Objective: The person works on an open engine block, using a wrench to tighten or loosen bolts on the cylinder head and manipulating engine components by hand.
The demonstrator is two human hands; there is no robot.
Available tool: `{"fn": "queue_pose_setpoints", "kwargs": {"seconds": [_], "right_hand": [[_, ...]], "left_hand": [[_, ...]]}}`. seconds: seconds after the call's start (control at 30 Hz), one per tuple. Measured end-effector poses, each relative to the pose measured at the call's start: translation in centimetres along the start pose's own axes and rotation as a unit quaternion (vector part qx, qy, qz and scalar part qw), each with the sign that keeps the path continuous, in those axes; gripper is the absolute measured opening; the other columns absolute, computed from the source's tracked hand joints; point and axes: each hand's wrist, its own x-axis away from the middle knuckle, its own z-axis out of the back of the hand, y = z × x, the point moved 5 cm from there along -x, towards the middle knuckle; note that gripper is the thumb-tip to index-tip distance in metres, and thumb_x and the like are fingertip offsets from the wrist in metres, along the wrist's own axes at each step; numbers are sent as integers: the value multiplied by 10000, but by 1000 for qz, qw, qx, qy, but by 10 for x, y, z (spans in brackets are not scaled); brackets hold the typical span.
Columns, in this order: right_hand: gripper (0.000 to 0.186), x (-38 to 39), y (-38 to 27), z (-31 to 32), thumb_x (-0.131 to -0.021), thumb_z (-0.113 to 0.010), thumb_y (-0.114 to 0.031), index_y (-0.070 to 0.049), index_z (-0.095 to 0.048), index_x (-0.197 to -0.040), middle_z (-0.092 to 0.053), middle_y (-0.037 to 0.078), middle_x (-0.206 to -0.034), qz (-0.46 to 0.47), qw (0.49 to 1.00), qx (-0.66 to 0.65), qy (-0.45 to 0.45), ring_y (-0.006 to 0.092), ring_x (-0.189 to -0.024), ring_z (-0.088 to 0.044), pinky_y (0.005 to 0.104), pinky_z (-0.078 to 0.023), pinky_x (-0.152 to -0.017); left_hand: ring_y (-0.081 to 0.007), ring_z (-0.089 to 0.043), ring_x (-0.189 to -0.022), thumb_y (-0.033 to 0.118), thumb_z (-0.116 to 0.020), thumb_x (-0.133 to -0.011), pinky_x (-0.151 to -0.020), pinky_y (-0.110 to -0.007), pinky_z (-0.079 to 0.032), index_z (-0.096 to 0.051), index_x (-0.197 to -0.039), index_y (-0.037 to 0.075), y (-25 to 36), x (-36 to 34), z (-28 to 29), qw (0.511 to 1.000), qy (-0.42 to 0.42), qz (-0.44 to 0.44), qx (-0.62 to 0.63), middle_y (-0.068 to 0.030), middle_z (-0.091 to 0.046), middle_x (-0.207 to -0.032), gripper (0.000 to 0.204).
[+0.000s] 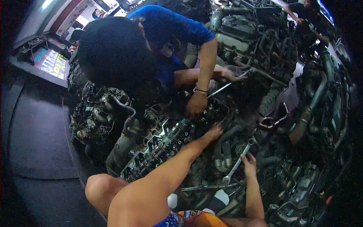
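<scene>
1. right grip point(249, 165): fingers and thumb closed about the shaft of a long silver metal combination wrench point(236, 166), ring end pointing up and away, open-jawed end down toward the lower left.
2. wrench sits above dark, greasy engine parts, near a pair of dull grey curved metal pipes point(226, 153).
3. left grip point(216, 129): arm stretched forward, fingers bent down among dark machinery; too dim to make out how far they are spread or whether they have hold of anything.
4. left of that forearm: a long engine block with bright metal fittings point(162, 140).
5. opposite: co-worker in blue top and black knitted cap point(113, 53), leaning in. one hand point(197, 104), dark band at its wrist, is down at the engine close to left grip; the other point(232, 73) is at a long, thin silver bar point(220, 90).
6. far upper right: another person in dark clothing point(307, 28), beside more machinery.
</scene>
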Motion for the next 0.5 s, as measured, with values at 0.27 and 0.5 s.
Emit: {"fn": "queue_pose_setpoints", "kwargs": {"seconds": [0.27,0.5], "right_hand": [[420,-14,35,29,-793,-684,-231,44,-567,-1088,-610,94,-1029,-12,999,34,22,172,-963,-536,287,-388,-887],[510,-6,15,12,-755,-709,-282,56,-548,-1101,-604,78,-950,-37,999,7,-1,172,-861,-544,296,-428,-782]], "left_hand": [[-366,-367,-1212,151,-494,-773,-1044,-496,-242,-705,-834,83,23,-21,4,986,-162,-27,40,-175,-609,-1025,230],[-328,-461,-1128,169,-509,-771,-1031,-482,-270,-638,-992,92,1,-3,-31,988,146,-12,42,-122,-590,-1043,267]]}}
